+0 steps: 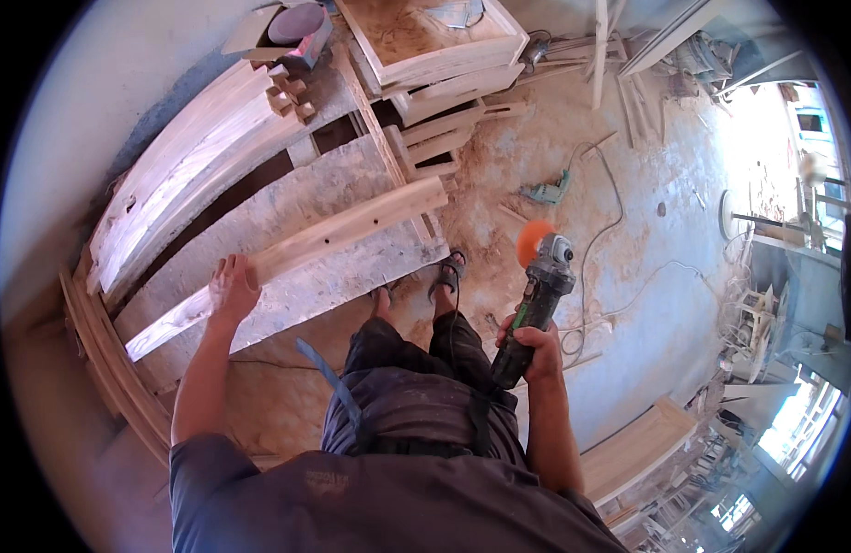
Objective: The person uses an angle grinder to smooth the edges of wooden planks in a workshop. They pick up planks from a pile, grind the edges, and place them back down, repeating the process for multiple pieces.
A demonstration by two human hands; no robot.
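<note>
A long pale wooden beam [352, 224] with two small dark holes lies slantwise across a grey, speckled worktop [324, 184]. My left hand [234, 288] is closed over it, left of its middle, with the fingers across the upper face. To the right of my legs, my right hand [539, 352] grips an angle grinder [549, 279] by its dark body. An orange disc [533, 241] is fitted at the grinder's head, held off to the right of the worktop and apart from the beam. Whether the disc spins cannot be made out.
Thick boards [186, 157] lie along the wall, with small wood blocks [287, 94] on them. Drawer-like wooden boxes [434, 55] are stacked beyond the worktop. A green power drill [547, 189] and a loose cable [619, 207] lie on the dusty floor.
</note>
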